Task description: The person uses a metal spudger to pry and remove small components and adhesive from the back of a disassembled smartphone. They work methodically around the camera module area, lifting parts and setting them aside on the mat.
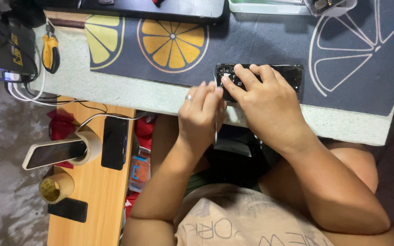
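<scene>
Speckled worktop (pixel 128 89), citrus-print mat (pixel 261 50) | left hand (pixel 201 116) pinches thin metal tool (pixel 216 132) | right hand (pixel 263 98) presses glossy black phone (pixel 292 75)

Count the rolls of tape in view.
2: one roll of tape propping a phone on the wooden side table, one roll below it. Others may be hidden.

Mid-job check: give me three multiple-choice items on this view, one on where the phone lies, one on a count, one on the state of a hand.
1. Where does the black phone lie?
A. on the fruit-print mat
B. on the floor
C. on the wooden shelf

2. How many tape rolls sit on the wooden shelf?
A. none
B. two
C. five

3. What is the left hand doing?
A. resting open
B. pinching a thin metal tool
C. holding tape

Key: 1 A, phone on the mat at the table edge; 2 B, two rolls visible; 3 B, fingers closed on the tool.
</scene>
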